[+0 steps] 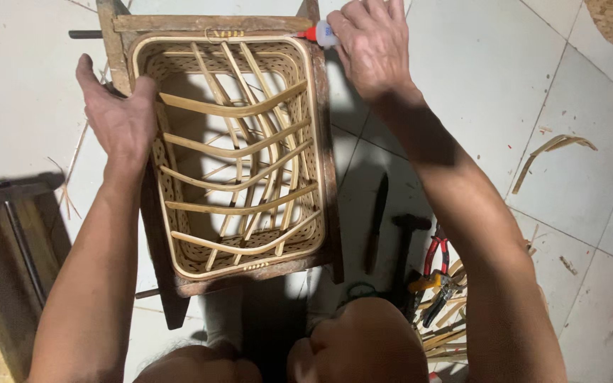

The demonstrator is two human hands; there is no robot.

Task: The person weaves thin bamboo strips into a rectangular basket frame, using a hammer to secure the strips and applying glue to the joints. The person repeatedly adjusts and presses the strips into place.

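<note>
A worker's right hand (372,44) squeezes a small glue bottle (321,33) at a bamboo basket's (239,152) rim while the open left hand (118,113) steadies its side.

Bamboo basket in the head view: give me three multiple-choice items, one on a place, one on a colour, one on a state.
1. Where is the left hand?
A. on the basket's left rim
B. on the floor
C. on the pliers

2. What colour is the glue bottle's nozzle?
A. green
B. red
C. black

3. How does the bamboo basket sit?
A. upside down on tiles
B. crushed flat
C. held in a wooden frame

Answers: 1 A, palm pressing the rim. 2 B, red tip at the right hand. 3 C, boards surround it.
</note>
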